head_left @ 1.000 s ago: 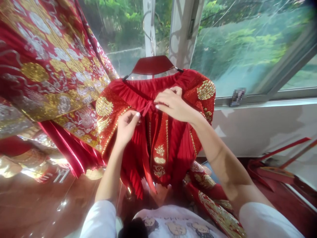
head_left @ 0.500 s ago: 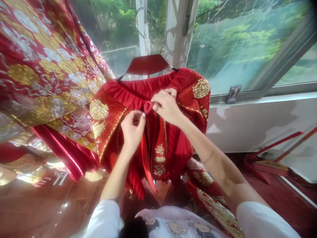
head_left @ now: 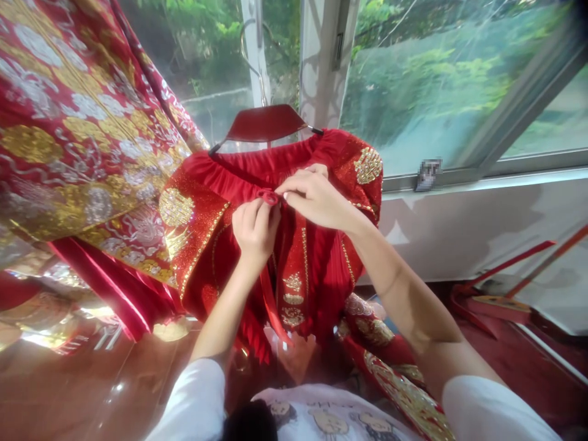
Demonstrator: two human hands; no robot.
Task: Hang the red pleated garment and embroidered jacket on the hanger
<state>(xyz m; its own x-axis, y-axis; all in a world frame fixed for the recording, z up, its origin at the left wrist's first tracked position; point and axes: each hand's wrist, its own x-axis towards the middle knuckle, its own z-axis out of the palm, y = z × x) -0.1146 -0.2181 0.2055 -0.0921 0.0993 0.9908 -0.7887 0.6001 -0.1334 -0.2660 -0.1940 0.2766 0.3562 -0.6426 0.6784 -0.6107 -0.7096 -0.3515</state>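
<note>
A red pleated skirt (head_left: 321, 288) with glittering gold-embroidered panels hangs by its gathered waistband (head_left: 294, 160) from a red hanger (head_left: 265, 124). At the front of the waistband is a small looped red ribbon (head_left: 269, 196), one end trailing down below. My left hand (head_left: 255, 229) is closed, its fingers pinching the ribbon from below the loop. From the right, my right hand (head_left: 312, 195) pinches at the same ribbon and waistband, thumb and forefinger together. What lies right between the fingertips is partly hidden.
On the left hangs a red garment (head_left: 68, 122) covered in gold and silver embroidery. Windows (head_left: 427, 86) are behind the hanger, with a sill at right. A red long-handled tool (head_left: 496, 306) stands low at right. More embroidered red fabric (head_left: 390, 367) lies below the skirt.
My left hand has moved up and right and its fingers have closed at the ribbon. The loop looks smaller and flatter. The view has shifted slightly.
</note>
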